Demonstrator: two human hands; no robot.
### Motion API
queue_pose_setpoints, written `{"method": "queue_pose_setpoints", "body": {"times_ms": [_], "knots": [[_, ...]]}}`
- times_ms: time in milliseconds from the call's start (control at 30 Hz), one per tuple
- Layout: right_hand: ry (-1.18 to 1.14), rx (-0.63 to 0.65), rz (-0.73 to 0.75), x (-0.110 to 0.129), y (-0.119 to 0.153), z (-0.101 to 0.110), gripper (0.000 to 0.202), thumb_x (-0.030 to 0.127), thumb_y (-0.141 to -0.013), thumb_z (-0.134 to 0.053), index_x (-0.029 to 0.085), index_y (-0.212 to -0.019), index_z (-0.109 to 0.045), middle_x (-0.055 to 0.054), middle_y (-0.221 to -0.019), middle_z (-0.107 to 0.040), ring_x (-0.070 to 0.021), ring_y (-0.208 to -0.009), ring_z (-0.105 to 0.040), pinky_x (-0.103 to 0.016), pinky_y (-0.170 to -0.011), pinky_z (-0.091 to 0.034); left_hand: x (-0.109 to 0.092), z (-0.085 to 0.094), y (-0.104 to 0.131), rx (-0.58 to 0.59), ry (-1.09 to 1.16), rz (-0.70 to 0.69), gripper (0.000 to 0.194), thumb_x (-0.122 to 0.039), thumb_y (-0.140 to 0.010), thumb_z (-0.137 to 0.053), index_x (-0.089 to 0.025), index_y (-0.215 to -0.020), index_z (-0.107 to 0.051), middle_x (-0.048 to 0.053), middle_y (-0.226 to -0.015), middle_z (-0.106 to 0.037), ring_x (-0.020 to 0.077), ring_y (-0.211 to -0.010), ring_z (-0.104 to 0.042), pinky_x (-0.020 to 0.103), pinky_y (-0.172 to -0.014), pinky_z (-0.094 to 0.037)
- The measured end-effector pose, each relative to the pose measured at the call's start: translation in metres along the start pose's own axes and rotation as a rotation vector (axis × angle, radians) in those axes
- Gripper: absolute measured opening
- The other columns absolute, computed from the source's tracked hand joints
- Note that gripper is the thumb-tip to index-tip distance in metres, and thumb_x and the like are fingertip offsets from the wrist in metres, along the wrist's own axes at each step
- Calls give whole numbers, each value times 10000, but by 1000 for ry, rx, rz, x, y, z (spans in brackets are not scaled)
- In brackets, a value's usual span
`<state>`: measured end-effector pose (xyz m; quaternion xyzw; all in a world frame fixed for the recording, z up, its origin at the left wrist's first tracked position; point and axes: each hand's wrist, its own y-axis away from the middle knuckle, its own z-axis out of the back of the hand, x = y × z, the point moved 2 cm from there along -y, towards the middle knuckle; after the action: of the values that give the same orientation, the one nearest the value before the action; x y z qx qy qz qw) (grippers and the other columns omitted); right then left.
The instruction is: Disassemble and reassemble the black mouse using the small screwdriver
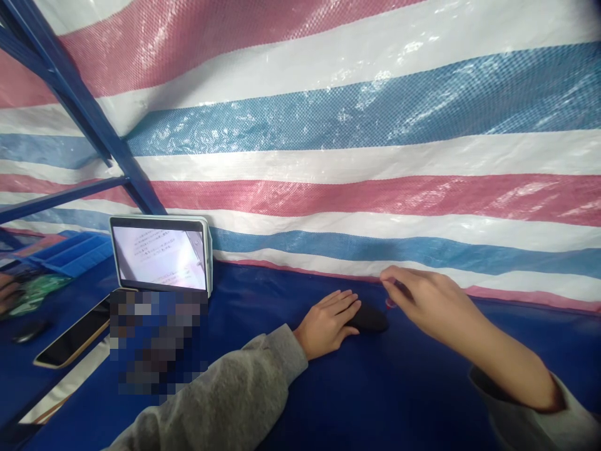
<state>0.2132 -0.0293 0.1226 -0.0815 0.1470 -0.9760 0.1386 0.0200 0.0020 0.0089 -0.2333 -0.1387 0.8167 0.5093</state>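
My left hand rests palm down on the blue tabletop. Its fingers and thumb hold the near end of a smooth black object that looks like a computer mouse. Just to the right, my right hand is raised a little above the surface, wrist bent and fingers pinched together. Below its fingertips shows a small red thing, beside the mouse's far end. Its kind is too small to make out, and the fingers partly hide it.
A tablet showing a page of writing stands upright at left. Near it lie a phone, a dark rounded object and a blue divided tray. Another person's hand is at the far left. Striped sheeting hangs behind the table.
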Motion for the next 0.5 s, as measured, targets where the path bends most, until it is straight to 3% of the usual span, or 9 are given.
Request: {"method": "queue_pose_setpoints", "body": {"times_ms": [233,400,500], "knots": [[26,-7,-17,-1,0,-1,213,320,-937,-425,244,-884,-617,3,-660,-681,-178,-592,-639,-271,-562,-371,0,0,0,-3,1,9,510,-432,-984,-461,-128,-1393,-446,118,-1419,-514,213,-1382,-408,402,-1183,-320],[102,-11,-45,-1,0,-4,337,480,-945,-414,248,-900,-654,-16,-621,-680,-215,-587,-649,-288,-526,-348,0,0,0,1,0,11,514,-441,-987,-448,-129,-1395,-442,120,-1426,-506,217,-1382,-408,407,-1177,-331],[126,-4,-56,1,0,-3,335,450,-955,-380,229,-916,-629,-27,-682,-681,-205,-589,-638,-292,-520,-353,0,1,0,-2,0,5,512,-439,-987,-448,-124,-1391,-447,118,-1422,-510,213,-1383,-407,401,-1182,-323]]}}
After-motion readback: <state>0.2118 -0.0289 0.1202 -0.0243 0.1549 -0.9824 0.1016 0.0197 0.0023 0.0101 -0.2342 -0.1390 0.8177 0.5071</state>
